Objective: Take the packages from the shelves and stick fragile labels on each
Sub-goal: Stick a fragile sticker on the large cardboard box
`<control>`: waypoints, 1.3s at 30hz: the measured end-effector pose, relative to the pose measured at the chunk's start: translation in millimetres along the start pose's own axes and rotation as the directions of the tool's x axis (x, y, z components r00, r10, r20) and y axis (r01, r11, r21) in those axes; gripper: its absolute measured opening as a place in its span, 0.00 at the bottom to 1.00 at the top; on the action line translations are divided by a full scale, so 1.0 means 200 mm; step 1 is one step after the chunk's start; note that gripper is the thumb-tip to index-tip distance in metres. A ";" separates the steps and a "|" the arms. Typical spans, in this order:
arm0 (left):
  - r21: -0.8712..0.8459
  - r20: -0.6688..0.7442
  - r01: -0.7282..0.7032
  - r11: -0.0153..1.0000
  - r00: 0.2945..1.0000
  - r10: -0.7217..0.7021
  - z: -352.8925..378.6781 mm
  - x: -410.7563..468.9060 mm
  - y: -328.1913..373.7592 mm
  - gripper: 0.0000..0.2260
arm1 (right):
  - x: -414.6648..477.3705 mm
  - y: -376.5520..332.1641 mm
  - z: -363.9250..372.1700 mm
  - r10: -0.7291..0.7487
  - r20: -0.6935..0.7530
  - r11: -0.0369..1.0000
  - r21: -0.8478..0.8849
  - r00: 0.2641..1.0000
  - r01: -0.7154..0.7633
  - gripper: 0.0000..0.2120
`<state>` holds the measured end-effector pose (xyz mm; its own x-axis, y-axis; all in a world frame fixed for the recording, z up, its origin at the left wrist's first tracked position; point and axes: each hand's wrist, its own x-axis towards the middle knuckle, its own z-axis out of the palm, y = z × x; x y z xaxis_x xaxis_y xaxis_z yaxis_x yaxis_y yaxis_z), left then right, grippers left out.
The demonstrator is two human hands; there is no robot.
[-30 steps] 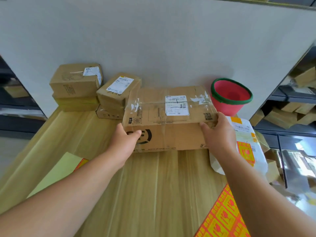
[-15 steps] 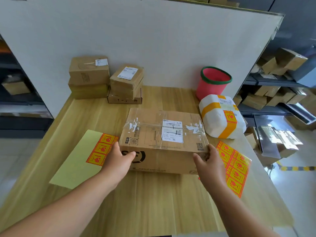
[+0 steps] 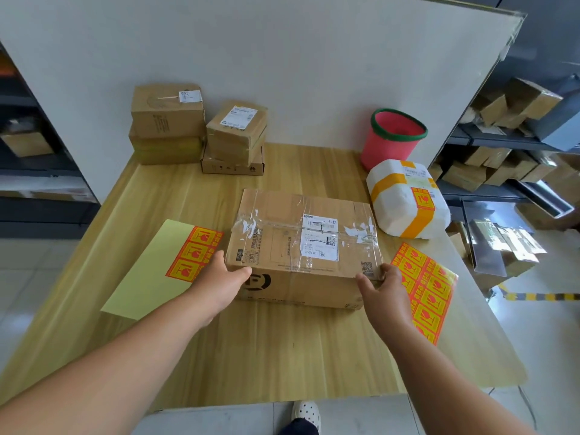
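Observation:
A taped brown cardboard box (image 3: 301, 243) with a white shipping label lies on the wooden table (image 3: 282, 350). My left hand (image 3: 224, 282) grips its near left corner, thumb on the front face. At the near right corner my right hand (image 3: 381, 290) holds the box. A yellow backing sheet with three fragile labels (image 3: 163, 265) lies left of the box. Another sheet of several orange fragile labels (image 3: 425, 287) lies to the right, partly under my right hand. A white wrapped parcel (image 3: 406, 199) with orange tape carries a fragile label.
Stacked small cardboard boxes (image 3: 201, 130) stand at the back left against a white board. A red bucket (image 3: 392, 138) with a green rim sits at the back right. Shelves with more boxes (image 3: 514, 133) run along the right.
The box has come from the back of the table toward me and now rests near the middle, both hands still on its near corners. The view pulled back, showing both label sheets.

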<state>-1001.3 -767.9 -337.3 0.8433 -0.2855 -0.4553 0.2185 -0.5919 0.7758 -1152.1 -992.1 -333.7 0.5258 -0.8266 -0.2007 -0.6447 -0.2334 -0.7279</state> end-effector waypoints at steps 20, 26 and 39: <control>0.367 -0.348 0.077 0.927 0.936 0.060 0.18 0.06 0.16 0.30 | 0.27 0.03 0.00 -0.037 0.070 0.997 0.069 0.997 0.032 0.26; 0.699 -0.060 -0.332 0.633 0.855 0.514 0.48 -0.03 0.43 0.34 | 0.34 0.13 -0.13 -0.037 0.036 0.998 -0.040 0.999 0.038 0.28; 0.753 0.012 -0.329 0.570 0.873 0.487 0.57 0.03 0.59 0.33 | 0.35 -0.14 -0.14 -0.537 0.245 0.763 -0.268 0.807 0.589 0.27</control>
<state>-1026.9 -925.3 -297.2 0.8368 -0.5469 -0.0248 -0.5224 -0.8112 0.2628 -1112.4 -1058.5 -308.8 0.9066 -0.4164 0.0682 -0.3307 -0.8016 -0.4980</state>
